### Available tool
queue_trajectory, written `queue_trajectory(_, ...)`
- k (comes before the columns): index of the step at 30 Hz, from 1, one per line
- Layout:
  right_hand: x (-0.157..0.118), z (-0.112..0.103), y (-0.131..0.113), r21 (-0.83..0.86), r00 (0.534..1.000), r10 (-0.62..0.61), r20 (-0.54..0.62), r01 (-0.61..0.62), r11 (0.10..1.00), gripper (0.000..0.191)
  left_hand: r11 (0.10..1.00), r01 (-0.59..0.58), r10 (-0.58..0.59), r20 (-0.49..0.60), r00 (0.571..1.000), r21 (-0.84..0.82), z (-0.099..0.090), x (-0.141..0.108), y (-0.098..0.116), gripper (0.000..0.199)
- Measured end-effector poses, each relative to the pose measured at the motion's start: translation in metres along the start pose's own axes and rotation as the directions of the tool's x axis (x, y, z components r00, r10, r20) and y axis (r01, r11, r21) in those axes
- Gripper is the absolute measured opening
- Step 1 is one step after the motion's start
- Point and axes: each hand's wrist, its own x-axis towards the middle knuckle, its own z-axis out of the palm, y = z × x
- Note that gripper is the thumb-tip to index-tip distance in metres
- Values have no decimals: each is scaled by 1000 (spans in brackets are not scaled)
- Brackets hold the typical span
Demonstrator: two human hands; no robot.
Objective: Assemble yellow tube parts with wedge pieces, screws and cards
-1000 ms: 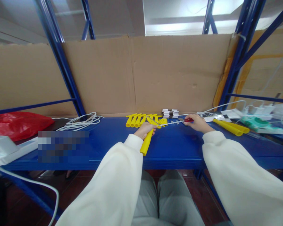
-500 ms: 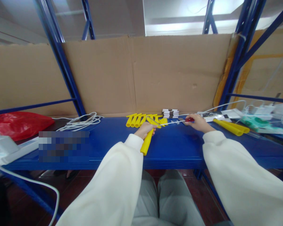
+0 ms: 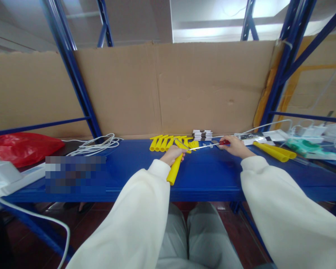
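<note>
My left hand [image 3: 173,154] is closed around a yellow tapered tube [image 3: 174,172], whose wide open end points toward me. In my right hand [image 3: 234,146] is a screwdriver [image 3: 224,142] with a red handle. Its long metal shaft reaches left, and the tip meets the yellow piece at my left fingers. Whether a screw sits there is too small to tell. Behind my left hand several more yellow tubes [image 3: 157,145] lie in a row. Small yellow parts [image 3: 195,145] and tiny metal pieces [image 3: 208,145] lie between my hands, near a stack of small white-and-dark pieces [image 3: 202,135].
Two yellow tubes [image 3: 274,151] lie right of my right hand, near a green-and-white packet [image 3: 308,147]. Coiled white cable [image 3: 96,145], a red bag [image 3: 22,148] and a power strip [image 3: 19,181] are at left. A cardboard wall [image 3: 170,89] closes the back of the blue bench [image 3: 145,172].
Both hands stay in almost the same place, with the screwdriver still against the yellow piece. The screwdriver's handle and shaft have shifted very slightly.
</note>
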Motion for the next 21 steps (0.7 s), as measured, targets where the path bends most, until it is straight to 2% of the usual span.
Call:
queue_trajectory(6,-1,-5,-12,-40,999,22,-30,-23,999,20,998,-15,17,-29,999,67,0,2,-3,30)
queue_trajectory(13,-3,-8,-20,-122,992,-75,-102,63,991,22,980,1,17,-86,996,198,1,4,-3,24)
queue_trajectory(16,-5,-11,-25,-139,992,-87,-92,74,988,22,971,1,24,-102,995,237,2,5,-3,18)
queue_trajectory(21,-5,-14,-29,-155,993,-94,-65,83,984,20,960,-9,36,-92,995,278,1,6,-4,18)
